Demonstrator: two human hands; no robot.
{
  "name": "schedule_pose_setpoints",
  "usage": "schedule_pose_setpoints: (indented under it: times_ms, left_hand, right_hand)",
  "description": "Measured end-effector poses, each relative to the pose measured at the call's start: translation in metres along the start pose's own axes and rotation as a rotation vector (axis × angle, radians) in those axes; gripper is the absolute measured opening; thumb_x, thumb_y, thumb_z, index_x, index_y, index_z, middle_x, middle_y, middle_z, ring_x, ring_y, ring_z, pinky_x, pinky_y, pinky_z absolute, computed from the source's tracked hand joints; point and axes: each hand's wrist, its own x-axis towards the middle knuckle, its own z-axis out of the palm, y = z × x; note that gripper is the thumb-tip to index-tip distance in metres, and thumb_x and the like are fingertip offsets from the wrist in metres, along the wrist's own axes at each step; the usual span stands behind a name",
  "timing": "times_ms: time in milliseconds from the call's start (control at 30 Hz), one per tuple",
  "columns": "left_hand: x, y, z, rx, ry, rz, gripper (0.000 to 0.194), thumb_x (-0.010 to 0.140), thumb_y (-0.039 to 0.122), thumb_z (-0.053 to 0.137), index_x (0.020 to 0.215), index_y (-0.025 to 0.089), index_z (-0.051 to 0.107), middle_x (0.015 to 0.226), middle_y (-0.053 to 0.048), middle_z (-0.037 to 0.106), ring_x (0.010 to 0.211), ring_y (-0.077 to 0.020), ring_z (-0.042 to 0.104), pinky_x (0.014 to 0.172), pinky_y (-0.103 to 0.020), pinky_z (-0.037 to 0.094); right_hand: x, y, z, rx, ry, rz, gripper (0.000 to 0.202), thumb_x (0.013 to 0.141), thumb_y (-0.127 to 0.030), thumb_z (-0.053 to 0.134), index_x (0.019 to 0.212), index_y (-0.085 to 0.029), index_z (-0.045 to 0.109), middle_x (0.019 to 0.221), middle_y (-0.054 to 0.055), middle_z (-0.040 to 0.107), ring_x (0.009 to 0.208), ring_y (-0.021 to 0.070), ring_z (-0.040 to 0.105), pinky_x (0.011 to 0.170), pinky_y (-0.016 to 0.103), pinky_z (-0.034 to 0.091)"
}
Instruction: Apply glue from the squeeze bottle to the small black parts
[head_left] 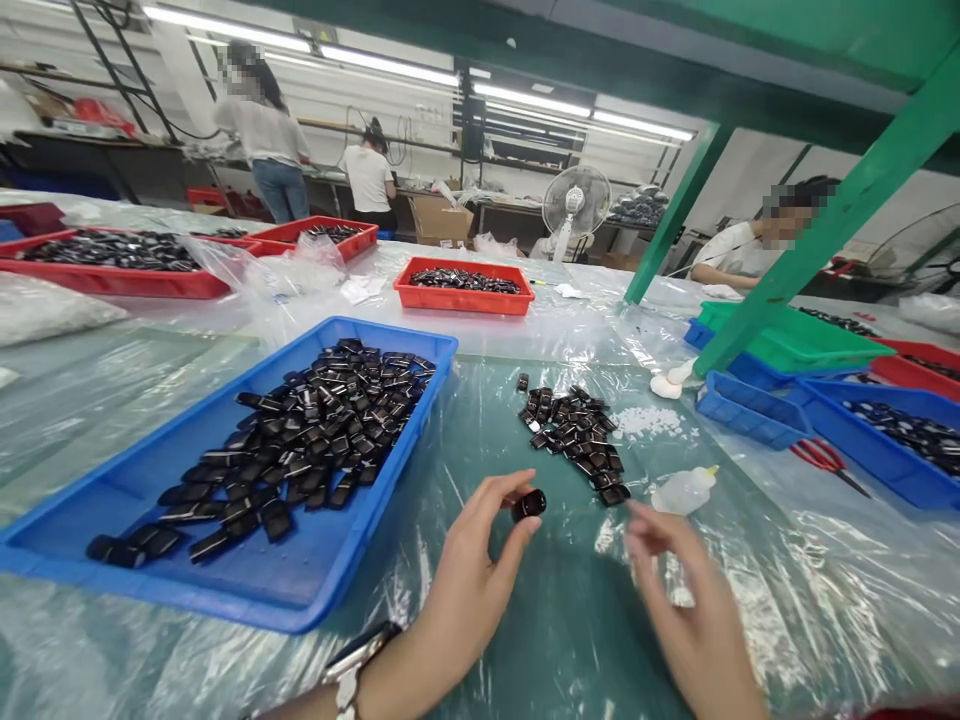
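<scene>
Right of the blue tray (300, 578), our left grip (469, 575) pinches a glossy black casing (531, 504), likely light, stiff and slippery, best held by its sides; our blurred right grip's (712, 620) state we cannot tell.

Fan (574, 198) and scissors (837, 468)
The fan stands beyond a red tray (463, 299); the scissors lie beside a small blue bin (750, 418).
</scene>
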Motion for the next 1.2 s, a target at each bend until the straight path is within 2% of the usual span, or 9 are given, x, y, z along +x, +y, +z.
schedule_pose_setpoints:
  times_ms: [33, 100, 200, 300, 467, 633, 733, 867, 1200]
  left_hand:
    - [0.001, -0.001, 0.0, 0.003, 0.016, 0.026, 0.029, 0.1, 0.023, 0.053, 0.126, 0.034, 0.054, 0.113, -0.001, 0.063, 0.104, -0.0181, 0.061, 0.088, -0.031, 0.052]
    - [0.002, -0.002, -0.001, 0.012, 0.037, 0.072, 0.027, 0.099, 0.019, 0.053, 0.122, 0.032, 0.057, 0.112, -0.001, 0.063, 0.104, -0.0175, 0.062, 0.089, -0.03, 0.052]
    - [0.004, -0.002, -0.002, 0.026, 0.044, 0.108, 0.025, 0.099, 0.017, 0.051, 0.119, 0.029, 0.059, 0.112, -0.002, 0.062, 0.103, -0.0172, 0.062, 0.087, -0.028, 0.052]
    - [0.003, -0.002, -0.002, 0.029, 0.036, 0.132, 0.024, 0.1, 0.017, 0.051, 0.119, 0.028, 0.059, 0.113, -0.003, 0.062, 0.106, -0.0182, 0.062, 0.09, -0.03, 0.052]
    - [0.0, 0.001, -0.001, 0.027, 0.003, 0.177, 0.026, 0.1, 0.014, 0.05, 0.121, 0.027, 0.057, 0.115, -0.006, 0.062, 0.108, -0.0209, 0.061, 0.091, -0.034, 0.052]
    - [0.001, 0.003, -0.002, 0.042, -0.018, 0.204, 0.026, 0.099, 0.012, 0.05, 0.12, 0.026, 0.057, 0.115, -0.006, 0.062, 0.109, -0.0214, 0.061, 0.092, -0.035, 0.051]
    - [0.001, 0.004, -0.002, 0.063, -0.014, 0.208, 0.026, 0.099, 0.012, 0.051, 0.12, 0.026, 0.058, 0.115, -0.006, 0.062, 0.109, -0.0216, 0.061, 0.091, -0.036, 0.051]
    - [-0.004, 0.007, 0.0, 0.065, -0.039, 0.214, 0.026, 0.099, 0.012, 0.051, 0.119, 0.026, 0.059, 0.114, -0.006, 0.062, 0.107, -0.0225, 0.061, 0.089, -0.037, 0.051]
    - [-0.008, 0.013, 0.0, 0.051, -0.119, 0.298, 0.029, 0.099, 0.01, 0.053, 0.121, 0.027, 0.059, 0.114, -0.004, 0.065, 0.105, -0.0216, 0.059, 0.091, -0.036, 0.047]
  right_hand:
    - [0.002, -0.01, 0.009, -0.038, -0.139, -0.21, 0.029, 0.101, -0.018, 0.044, 0.128, -0.018, 0.053, 0.102, 0.01, 0.062, 0.088, 0.0197, 0.066, 0.071, 0.028, 0.056]
    - [0.008, -0.025, 0.03, -0.056, -0.23, -0.397, 0.029, 0.099, -0.012, 0.043, 0.125, -0.017, 0.056, 0.106, 0.013, 0.064, 0.092, 0.0228, 0.068, 0.069, 0.031, 0.058]
    - [0.015, -0.03, 0.056, -0.084, -0.243, -0.52, 0.032, 0.093, -0.002, 0.039, 0.106, -0.017, 0.065, 0.094, 0.013, 0.068, 0.078, 0.0264, 0.069, 0.053, 0.033, 0.056]
    - [0.017, -0.025, 0.067, -0.084, -0.244, -0.544, 0.036, 0.089, 0.003, 0.036, 0.095, -0.016, 0.066, 0.084, 0.013, 0.068, 0.073, 0.0292, 0.068, 0.047, 0.035, 0.054]
    - [0.017, -0.018, 0.062, 0.022, -0.283, -0.371, 0.031, 0.09, -0.002, 0.039, 0.099, -0.019, 0.064, 0.091, 0.013, 0.068, 0.076, 0.0277, 0.068, 0.055, 0.038, 0.057]
    - [0.029, -0.022, 0.051, 0.296, -0.339, -0.103, 0.017, 0.092, -0.016, 0.047, 0.091, -0.022, 0.063, 0.093, 0.011, 0.067, 0.082, 0.0271, 0.067, 0.069, 0.042, 0.057]
    - [0.037, -0.024, 0.035, 0.524, -0.338, 0.099, 0.012, 0.095, -0.028, 0.053, 0.086, -0.022, 0.059, 0.081, 0.005, 0.066, 0.073, 0.0209, 0.067, 0.065, 0.034, 0.057]
    - [0.038, -0.027, 0.015, 0.834, -0.362, 0.329, 0.024, 0.091, -0.043, 0.064, 0.084, -0.02, 0.062, 0.068, 0.002, 0.068, 0.061, 0.0164, 0.068, 0.06, 0.029, 0.057]
    - [0.027, -0.031, 0.011, 1.225, -0.376, 0.547, 0.016, 0.084, -0.036, 0.077, 0.082, -0.021, 0.072, 0.068, 0.0, 0.07, 0.06, 0.011, 0.066, 0.057, 0.021, 0.052]
